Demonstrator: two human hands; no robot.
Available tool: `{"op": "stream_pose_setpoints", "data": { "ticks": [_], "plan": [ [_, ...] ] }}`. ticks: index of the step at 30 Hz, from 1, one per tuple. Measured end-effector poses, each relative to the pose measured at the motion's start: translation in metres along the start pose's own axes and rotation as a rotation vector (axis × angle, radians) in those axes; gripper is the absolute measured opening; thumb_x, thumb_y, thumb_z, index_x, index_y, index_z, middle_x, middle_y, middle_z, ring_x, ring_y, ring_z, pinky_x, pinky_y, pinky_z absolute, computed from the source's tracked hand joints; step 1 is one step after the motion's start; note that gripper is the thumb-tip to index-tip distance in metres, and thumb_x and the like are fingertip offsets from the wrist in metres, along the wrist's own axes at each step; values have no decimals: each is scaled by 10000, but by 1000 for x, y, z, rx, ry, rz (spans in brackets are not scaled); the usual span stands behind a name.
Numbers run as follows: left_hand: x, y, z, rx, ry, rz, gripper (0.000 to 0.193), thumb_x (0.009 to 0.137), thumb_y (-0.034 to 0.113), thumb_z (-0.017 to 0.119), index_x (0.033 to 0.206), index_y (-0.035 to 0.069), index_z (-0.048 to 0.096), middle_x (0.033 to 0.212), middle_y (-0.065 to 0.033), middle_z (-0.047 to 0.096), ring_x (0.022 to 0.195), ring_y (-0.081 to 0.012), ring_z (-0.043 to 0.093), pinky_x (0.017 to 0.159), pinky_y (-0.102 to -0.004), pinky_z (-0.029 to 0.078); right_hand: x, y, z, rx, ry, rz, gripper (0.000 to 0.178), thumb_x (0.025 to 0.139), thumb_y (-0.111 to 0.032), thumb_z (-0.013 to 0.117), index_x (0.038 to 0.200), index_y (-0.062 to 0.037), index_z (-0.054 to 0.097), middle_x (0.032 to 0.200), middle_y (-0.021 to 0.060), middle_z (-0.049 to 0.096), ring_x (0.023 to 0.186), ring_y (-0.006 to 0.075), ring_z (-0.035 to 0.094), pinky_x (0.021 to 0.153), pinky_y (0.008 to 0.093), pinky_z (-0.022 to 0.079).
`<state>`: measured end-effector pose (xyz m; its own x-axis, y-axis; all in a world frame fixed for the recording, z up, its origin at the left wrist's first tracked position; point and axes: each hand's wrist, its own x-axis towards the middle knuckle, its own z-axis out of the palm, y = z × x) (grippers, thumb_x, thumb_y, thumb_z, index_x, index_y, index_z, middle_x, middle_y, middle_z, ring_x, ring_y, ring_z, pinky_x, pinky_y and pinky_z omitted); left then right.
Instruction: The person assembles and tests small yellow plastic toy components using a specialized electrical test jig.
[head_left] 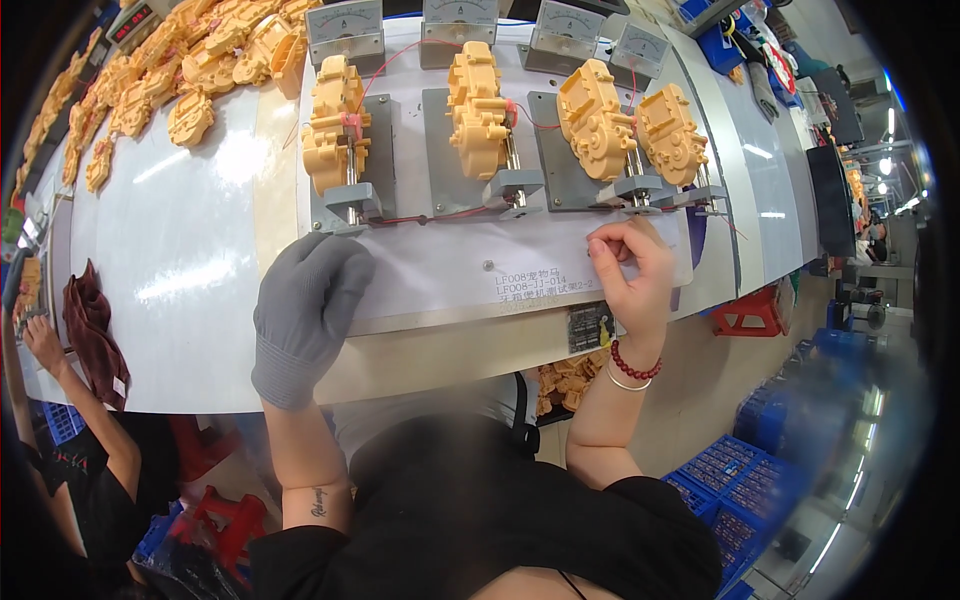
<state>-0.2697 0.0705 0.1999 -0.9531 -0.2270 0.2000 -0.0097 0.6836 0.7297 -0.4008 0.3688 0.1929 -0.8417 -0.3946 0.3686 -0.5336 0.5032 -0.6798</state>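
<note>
My left hand (315,305), in a grey knitted glove, rests at the board's left front, just below the leftmost metal clamp (352,203). Its fingers are curled together; the fingertips are hidden. Bare and wearing a red bead bracelet (636,368), my right hand (634,268) has its thumb and fingers drawn together below the third clamp (638,190). Whatever it may hold is too small to make out. Several yellow plastic gearbox housings (478,110) stand in a row on grey fixtures, including the leftmost housing (335,125) and the rightmost housing (670,130). Red wires run among them.
Analog meters (345,30) line the board's back. Many loose yellow housings (190,118) are heaped at the far left. A brown cloth (92,330) lies near another person's hand (42,343). Blue crates (735,490) and a red stool (752,312) are at the right.
</note>
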Motion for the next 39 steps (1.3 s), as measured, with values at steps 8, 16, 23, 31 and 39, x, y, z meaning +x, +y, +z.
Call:
{"op": "stream_pose_setpoints", "data": {
  "ticks": [8, 16, 23, 31, 39],
  "plan": [
    [3, 2, 1, 21, -35, -45, 186, 780, 128, 747, 873, 30, 619, 773, -115, 565, 702, -297, 551, 649, -375, 454, 0, -1, 0, -7, 1, 8, 86, 794, -77, 701, 773, -8, 656, 680, 53, 579, 607, 154, 522, 568, 269, 425],
    [2, 8, -1, 19, -71, -107, 150, 777, 100, 739, 846, 40, 619, 749, -101, 544, 646, -265, 509, 619, -362, 439, -1, 0, 0, -11, 3, 23, 78, 770, -71, 715, 776, -19, 658, 671, 45, 559, 610, 155, 518, 578, 274, 433],
    [0, 9, -2, 47, -65, -48, 131, 765, 73, 734, 828, 41, 624, 758, -96, 559, 678, -257, 535, 624, -363, 448, -1, 1, 0, -36, -18, -33, 98, 720, -34, 733, 767, -37, 647, 644, 43, 533, 601, 176, 515, 603, 288, 418],
    [-7, 9, 3, 110, 9, 20, 109, 748, 59, 723, 789, 71, 622, 753, -72, 583, 715, -283, 569, 655, -371, 470, -5, 3, -3, -80, -77, -49, 101, 719, -17, 731, 761, -35, 641, 664, 59, 548, 625, 206, 536, 648, 303, 409],
    [-2, 50, 42, 119, 173, 270, 157, 745, 137, 765, 845, 92, 653, 804, -63, 624, 759, -278, 593, 674, -387, 480, -18, 34, -37, -387, 386, -28, 113, 788, -40, 717, 888, -11, 673, 832, 74, 594, 738, 188, 550, 643, 302, 454]
  ]
}}
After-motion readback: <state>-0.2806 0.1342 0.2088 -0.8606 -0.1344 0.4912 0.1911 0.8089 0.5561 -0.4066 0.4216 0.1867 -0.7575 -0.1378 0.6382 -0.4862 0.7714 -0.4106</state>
